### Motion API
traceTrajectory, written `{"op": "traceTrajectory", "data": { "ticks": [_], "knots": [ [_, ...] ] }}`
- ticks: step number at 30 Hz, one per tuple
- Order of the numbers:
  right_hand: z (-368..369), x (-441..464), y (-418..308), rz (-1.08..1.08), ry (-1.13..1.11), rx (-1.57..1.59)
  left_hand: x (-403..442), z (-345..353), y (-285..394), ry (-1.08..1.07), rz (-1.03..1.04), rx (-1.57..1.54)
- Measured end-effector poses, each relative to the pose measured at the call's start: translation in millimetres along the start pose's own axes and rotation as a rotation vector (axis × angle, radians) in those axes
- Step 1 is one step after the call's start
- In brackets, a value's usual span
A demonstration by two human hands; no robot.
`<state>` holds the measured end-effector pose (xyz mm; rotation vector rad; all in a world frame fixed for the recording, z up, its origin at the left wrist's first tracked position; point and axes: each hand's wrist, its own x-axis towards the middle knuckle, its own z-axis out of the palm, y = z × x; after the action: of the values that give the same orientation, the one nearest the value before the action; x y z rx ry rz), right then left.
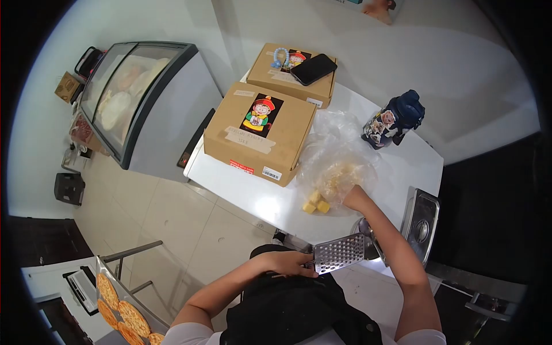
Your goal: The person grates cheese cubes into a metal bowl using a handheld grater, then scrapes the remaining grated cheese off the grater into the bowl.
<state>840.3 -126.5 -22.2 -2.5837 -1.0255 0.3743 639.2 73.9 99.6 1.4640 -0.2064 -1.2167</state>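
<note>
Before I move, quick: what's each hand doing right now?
Left hand: closed, holding the metal grater by one end.
Right hand: at the clear plastic bag; fingers mostly hidden, so open or closed can't be told.

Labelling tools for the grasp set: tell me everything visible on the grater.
The grater is silvery and metal-looking, with many holes across its visible face. The left hand holds it at one end, hiding most of any handle. It is held slanted in front of the person, by the near edge of the white table, its free end pointing right. Whether that end touches the metal container there, I can't tell.
</note>
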Motion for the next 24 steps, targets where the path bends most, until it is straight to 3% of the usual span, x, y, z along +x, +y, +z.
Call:
{"op": "traceTrajectory", "data": {
  "ticks": [12, 18, 22, 24],
  "knots": [
    [7.7, -7.3, -29.6, -0.321, -0.176, -0.214, -15.1, -24.9, -6.7, -0.101, 0.022, 0.026],
    [24.4, -21.6, -44.1, -0.036, -0.044, -0.379, -18.0, -28.5, -11.2, -0.076, 0.016, 0.101],
    [24.5, -33.4, -42.7, 0.063, 0.235, 0.278, -18.7, -28.5, -14.4, -0.109, -0.003, 0.098],
    [2.7, -35.3, -60.6, 0.115, 0.250, 0.279, -20.3, -29.0, -9.4, -0.120, -0.010, 0.106]
  ]
}}
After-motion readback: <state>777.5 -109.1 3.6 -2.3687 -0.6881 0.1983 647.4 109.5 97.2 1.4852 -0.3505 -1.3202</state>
